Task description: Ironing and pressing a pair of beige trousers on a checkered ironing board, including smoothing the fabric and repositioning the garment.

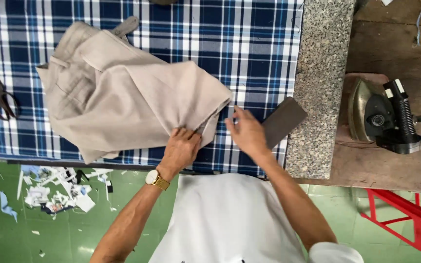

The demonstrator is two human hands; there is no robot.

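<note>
Two hands at the near edge of the plaid cloth (249, 44). Far left, scissors (1, 95) lie parked off the work, handy but clear. Then the beige trousers (123, 92), folded flat mid-cloth so the crease holds. Left hand (180, 148) presses on their corner, fingers curled together, pinning the fold. Right hand (248, 134) rests just beside, fingers together on the cloth, touching a dark block (284, 119). Far right, the iron (381, 117) rests well apart on the wooden board (366, 170)
</note>
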